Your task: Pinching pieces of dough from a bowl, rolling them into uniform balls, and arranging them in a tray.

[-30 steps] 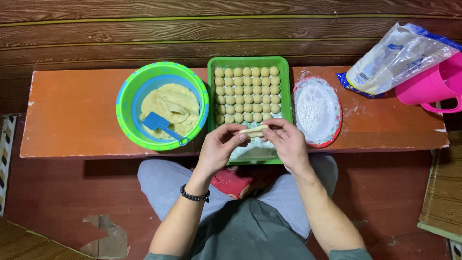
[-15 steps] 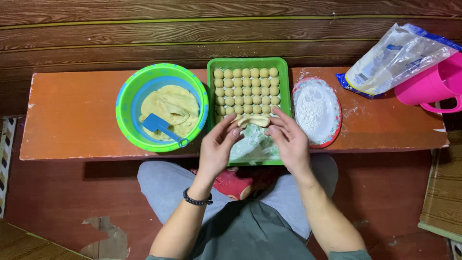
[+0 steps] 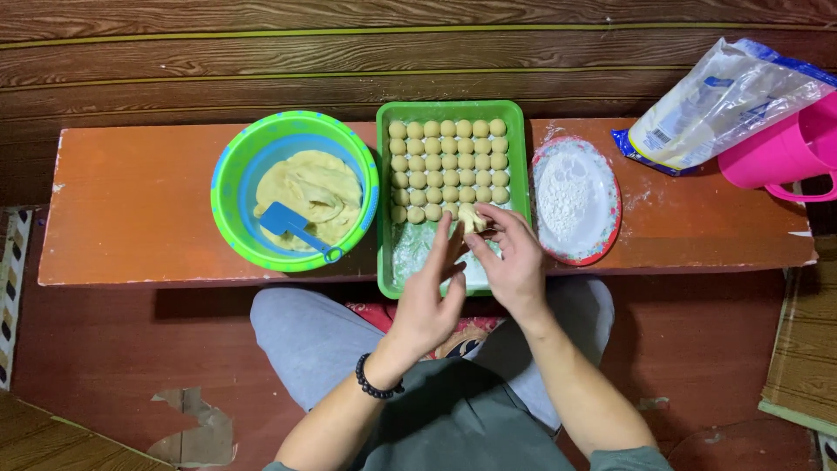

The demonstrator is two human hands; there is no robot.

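A green tray (image 3: pixel 520 157) on a low orange table (image 3: pixel 131 209) holds several rows of small round dough balls (image 3: pixel 449 161). My right hand (image 3: pixel 514 262) pinches a small piece of dough (image 3: pixel 471 216) over the tray's near half, just below the last row. My left hand (image 3: pixel 432 292) is beside it with fingers spread, palm facing the right hand, holding nothing. A green and blue bowl (image 3: pixel 228 174) at the left holds yellow dough (image 3: pixel 309 187) and a blue scraper (image 3: pixel 292 227).
A red-rimmed plate of white flour (image 3: pixel 571 196) sits right of the tray. A clear flour bag (image 3: pixel 715 105) and a pink jug (image 3: pixel 785 153) stand at the table's far right. Dark wooden planks run behind the table. My knees are under its front edge.
Both hands rolled a dough piece together, then moved up over the tray. Now the left hand has come off and the right hand alone holds the dough near the last row.
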